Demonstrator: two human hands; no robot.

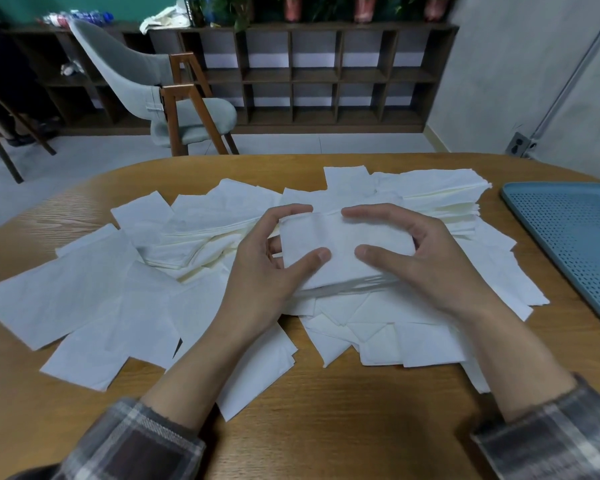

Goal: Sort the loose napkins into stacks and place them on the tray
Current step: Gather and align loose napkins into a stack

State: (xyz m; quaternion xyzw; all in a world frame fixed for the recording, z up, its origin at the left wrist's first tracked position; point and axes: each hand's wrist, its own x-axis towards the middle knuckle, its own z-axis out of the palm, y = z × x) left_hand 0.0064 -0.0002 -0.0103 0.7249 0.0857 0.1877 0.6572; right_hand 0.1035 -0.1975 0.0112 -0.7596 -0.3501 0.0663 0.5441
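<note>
1. Mid-table, a small stack of napkins [343,251] is cradled just above the loose napkins [84,296].
2. The left hand [264,271] grips its left side and the right hand [426,261] its right, thumbs on top.
3. Off right on the table [326,438] lies the blue tray [575,230], apart from the stack.

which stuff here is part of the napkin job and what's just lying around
Job: napkin stack, gripped by the left hand and right hand; loose napkins; blue tray.

Lying about: table, grey chair, cubby shelf, potted plants, wall socket.
</note>
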